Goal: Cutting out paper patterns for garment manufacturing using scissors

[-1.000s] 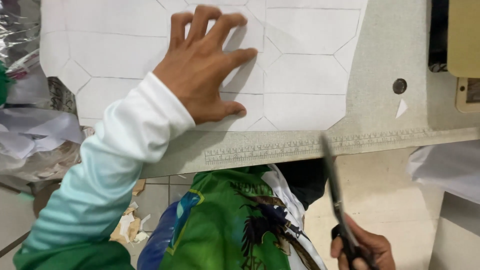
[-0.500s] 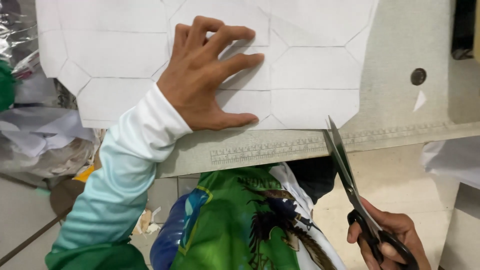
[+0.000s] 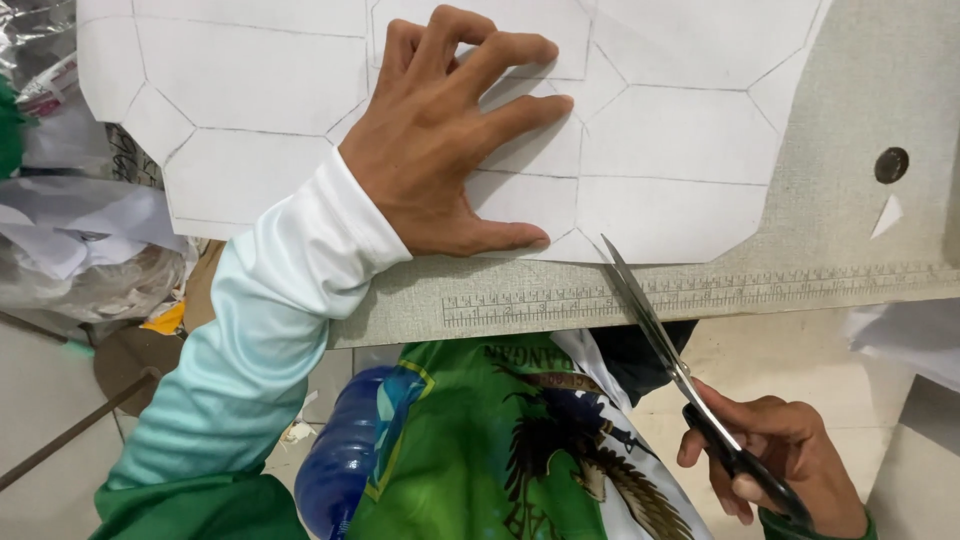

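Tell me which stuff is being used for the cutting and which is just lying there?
Being used:
left hand pressing flat
white sheet with drawn shapes
scissors in the right hand
grey table

Just lying about:
crumpled paper and plastic
small paper scrap

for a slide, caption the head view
Left hand flat on lined white sheet, right hand bringing scissors to its edge.

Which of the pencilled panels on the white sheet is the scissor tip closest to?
The bottom-row panel right of the left hand, at the white sheet's lower edge. The scissors' tip meets its lower-left corner; the other panels lie higher or further left.
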